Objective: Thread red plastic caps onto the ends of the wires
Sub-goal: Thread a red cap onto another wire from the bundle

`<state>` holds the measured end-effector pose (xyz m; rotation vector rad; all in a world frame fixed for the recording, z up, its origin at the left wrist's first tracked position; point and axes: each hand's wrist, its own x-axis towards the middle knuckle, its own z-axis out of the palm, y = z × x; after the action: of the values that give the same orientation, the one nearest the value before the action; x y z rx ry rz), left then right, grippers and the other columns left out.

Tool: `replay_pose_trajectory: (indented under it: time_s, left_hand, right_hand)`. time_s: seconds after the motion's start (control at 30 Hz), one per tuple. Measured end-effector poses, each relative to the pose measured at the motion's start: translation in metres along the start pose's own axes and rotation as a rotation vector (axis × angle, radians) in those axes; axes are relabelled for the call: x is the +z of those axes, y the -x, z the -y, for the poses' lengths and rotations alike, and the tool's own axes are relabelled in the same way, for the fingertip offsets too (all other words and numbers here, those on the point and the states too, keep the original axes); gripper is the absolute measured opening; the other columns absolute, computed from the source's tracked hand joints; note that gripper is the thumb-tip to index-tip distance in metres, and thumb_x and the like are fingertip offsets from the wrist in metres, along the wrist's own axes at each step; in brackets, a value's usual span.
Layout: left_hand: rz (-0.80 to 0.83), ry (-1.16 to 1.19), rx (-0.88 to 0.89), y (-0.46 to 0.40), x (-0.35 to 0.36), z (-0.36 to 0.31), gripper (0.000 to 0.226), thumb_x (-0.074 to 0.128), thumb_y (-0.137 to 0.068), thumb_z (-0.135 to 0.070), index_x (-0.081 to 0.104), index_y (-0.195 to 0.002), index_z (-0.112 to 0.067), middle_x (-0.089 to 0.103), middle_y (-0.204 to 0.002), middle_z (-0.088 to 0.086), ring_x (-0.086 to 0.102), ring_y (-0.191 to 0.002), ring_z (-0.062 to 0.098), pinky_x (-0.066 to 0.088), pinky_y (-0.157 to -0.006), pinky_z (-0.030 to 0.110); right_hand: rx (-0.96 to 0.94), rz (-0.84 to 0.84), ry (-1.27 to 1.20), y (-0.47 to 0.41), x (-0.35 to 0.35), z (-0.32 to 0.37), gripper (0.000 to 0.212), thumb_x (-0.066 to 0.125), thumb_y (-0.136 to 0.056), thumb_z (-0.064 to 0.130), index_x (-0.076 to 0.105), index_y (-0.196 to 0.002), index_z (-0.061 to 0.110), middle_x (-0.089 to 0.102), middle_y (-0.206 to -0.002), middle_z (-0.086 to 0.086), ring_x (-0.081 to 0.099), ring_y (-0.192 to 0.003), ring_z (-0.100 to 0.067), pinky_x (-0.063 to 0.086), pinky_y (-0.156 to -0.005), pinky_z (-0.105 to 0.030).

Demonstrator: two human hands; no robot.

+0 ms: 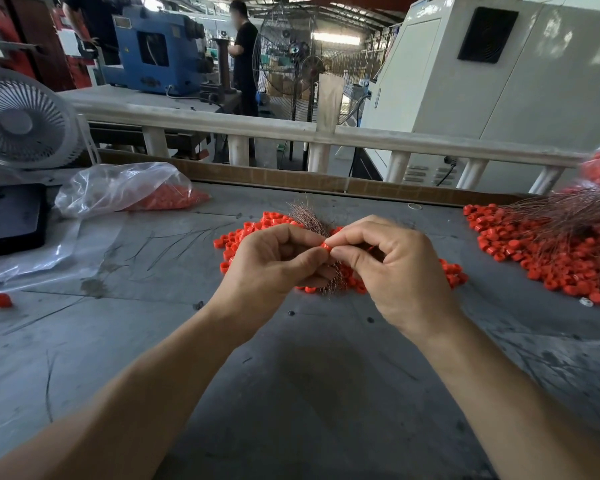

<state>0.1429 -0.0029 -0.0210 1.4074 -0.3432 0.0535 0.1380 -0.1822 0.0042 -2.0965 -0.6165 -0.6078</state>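
At nine o'clock on the grey bench point(319, 393) a single stray red cap point(1, 300) lies alone, well apart from the rest. Above it, toward ten o'clock, a clear plastic bag point(118, 187) lies on its side with more red caps inside, and a white desk fan point(21, 121) stands behind it beside a black tray point(11, 220). Loose thin wires point(174, 242) lie scattered on the bench between the bag and the centre.

At the centre, the left hand point(274, 268) has its fingers curled round a bundle of copper-coloured wires point(309, 218), whose ends fan out toward twelve o'clock above the knuckles. Just beside it, touching at the fingertips, the right hand point(395, 268) pinches one red plastic cap point(326, 246) between thumb and forefinger, right at the left thumb tip. Whether a wire end is already through the cap cannot be told. Under and around both hands spreads a pile of loose red caps point(243, 233).

At three o'clock a larger heap of caps point(520, 244) lies on the bench with long wires point(568, 209) sweeping out of it toward the right edge. A small rubber band point(415, 206) lies near one o'clock, by the cardboard strip point(291, 176) at the bench's far edge.
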Motion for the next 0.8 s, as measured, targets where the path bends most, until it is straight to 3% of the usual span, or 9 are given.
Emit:
replay_pose_trajectory:
  time_s: [0.13, 0.23, 0.43, 0.7, 0.8]
  left_hand:
    - [-0.014, 0.051, -0.053, 0.0, 0.0, 0.001, 0.018, 0.07, -0.088, -0.011, 0.067, -0.101, 0.001, 0.073, -0.084, 0.018, 0.072, -0.08, 0.025, 0.061, -0.077, 0.037]
    - [0.0, 0.113, -0.104, 0.0, -0.001, 0.002, 0.029, 0.07, -0.082, -0.022, 0.067, -0.101, -0.001, 0.072, -0.085, 0.018, 0.071, -0.084, 0.027, 0.06, -0.079, 0.037]
    - [0.007, 0.202, -0.177, 0.0, 0.0, 0.002, 0.023, 0.07, -0.081, -0.02, 0.069, -0.098, -0.003, 0.071, -0.091, 0.017, 0.067, -0.089, 0.029, 0.056, -0.088, 0.043]
    - [0.036, 0.264, -0.225, 0.001, 0.0, -0.003, 0.022, 0.068, -0.084, -0.022, 0.072, -0.098, -0.005, 0.071, -0.096, 0.019, 0.067, -0.092, 0.027, 0.056, -0.086, 0.039]
    - [0.032, 0.251, -0.225, 0.002, 0.0, -0.004, 0.021, 0.065, -0.089, -0.02, 0.072, -0.101, -0.005, 0.069, -0.097, 0.02, 0.064, -0.096, 0.03, 0.053, -0.093, 0.046]
  right_hand:
    - [-0.069, 0.033, 0.09, 0.002, 0.002, 0.0, 0.012, 0.079, -0.088, 0.011, 0.079, -0.098, 0.017, 0.07, -0.094, 0.009, 0.066, -0.088, -0.005, 0.047, -0.077, -0.011]
    - [-0.082, 0.05, 0.215, 0.003, 0.006, 0.0, 0.017, 0.08, -0.087, 0.018, 0.075, -0.103, 0.021, 0.066, -0.099, 0.011, 0.061, -0.088, -0.007, 0.049, -0.074, -0.02]
    - [-0.166, -0.08, 0.449, 0.005, 0.019, 0.009, 0.01, 0.076, -0.088, 0.023, 0.069, -0.095, 0.021, 0.064, -0.094, 0.009, 0.06, -0.089, -0.013, 0.049, -0.066, -0.028]
    - [-0.157, -0.196, 0.409, 0.006, 0.019, 0.006, 0.007, 0.078, -0.087, 0.018, 0.073, -0.091, 0.014, 0.067, -0.088, 0.005, 0.063, -0.086, -0.017, 0.051, -0.07, -0.031]
    - [-0.156, -0.219, 0.405, 0.006, 0.02, 0.004, 0.008, 0.079, -0.086, 0.016, 0.073, -0.089, 0.014, 0.068, -0.087, 0.003, 0.064, -0.085, -0.019, 0.053, -0.07, -0.036]
